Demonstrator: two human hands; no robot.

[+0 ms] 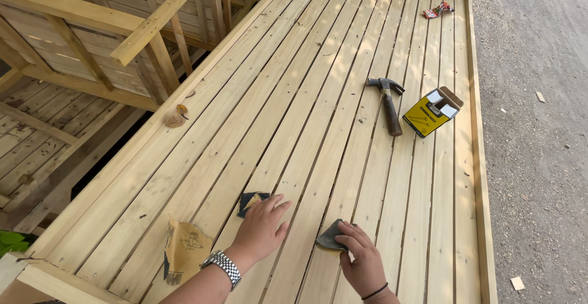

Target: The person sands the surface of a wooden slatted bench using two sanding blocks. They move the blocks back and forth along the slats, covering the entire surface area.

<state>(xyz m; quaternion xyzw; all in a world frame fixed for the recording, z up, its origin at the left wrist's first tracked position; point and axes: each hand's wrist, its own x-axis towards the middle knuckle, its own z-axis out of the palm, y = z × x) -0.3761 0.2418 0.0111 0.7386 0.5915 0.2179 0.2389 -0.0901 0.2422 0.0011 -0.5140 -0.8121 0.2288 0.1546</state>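
Note:
My left hand (262, 225), with a metal watch on its wrist, lies flat with fingers spread on a small dark piece of sandpaper (248, 200) on the pale wooden plank panel (294, 102). My right hand (361, 256) presses its fingertips on a second dark folded piece of sandpaper (329, 237) a little to the right. Both hands rest near the panel's front edge.
A torn tan sandpaper sheet (185, 250) lies left of my left wrist. Further up the planks lie a claw hammer (388, 104) and an open yellow box (432, 112). A round wood scrap (176, 119) sits near the left edge. Wooden frames (92, 47) stand at left; gravel ground (539, 126) at right.

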